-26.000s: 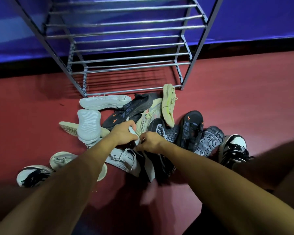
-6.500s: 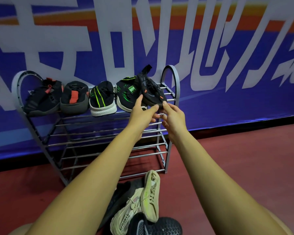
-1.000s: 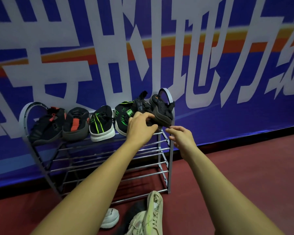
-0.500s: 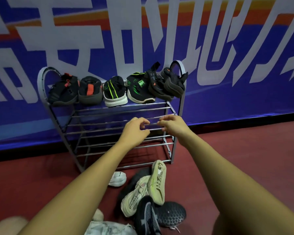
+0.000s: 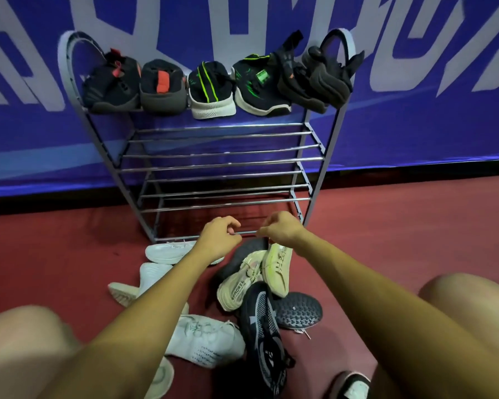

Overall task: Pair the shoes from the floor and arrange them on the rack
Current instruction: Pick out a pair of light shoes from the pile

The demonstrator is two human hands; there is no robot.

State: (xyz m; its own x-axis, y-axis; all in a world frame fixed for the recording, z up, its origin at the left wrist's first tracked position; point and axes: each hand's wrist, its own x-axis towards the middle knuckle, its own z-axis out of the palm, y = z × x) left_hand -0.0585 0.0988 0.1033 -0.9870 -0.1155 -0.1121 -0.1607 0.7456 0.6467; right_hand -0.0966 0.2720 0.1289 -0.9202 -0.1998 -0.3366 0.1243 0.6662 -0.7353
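- Head view: six dark shoes (image 5: 213, 87), seemingly three pairs, are sitting on the rack's (image 5: 219, 158) top tier at 12 o'clock; only that tier is carrying any.
- A pile (image 5: 202, 338) is lying unpaired on the floor (image 5: 401, 254) at 6 o'clock, so most of the work is remaining.
- The left hand (image 5: 218, 240) is hovering loosely curled, holding nothing. The right hand (image 5: 281, 228) is curling just over a cream shoe (image 5: 277, 269), and I cannot tell whether it is gripping.

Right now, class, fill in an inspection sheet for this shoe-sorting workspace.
Surface: red floor.
Job's things: rack holds six dark shoes on top; pile of shoes on the floor before it.
Clutter: nothing seen.
Hands: left hand loosely curled, holding nothing; right hand curled by the yellowish shoe, contact unclear.
Cables: nothing seen.
Surroundings: blue banner behind the rack.
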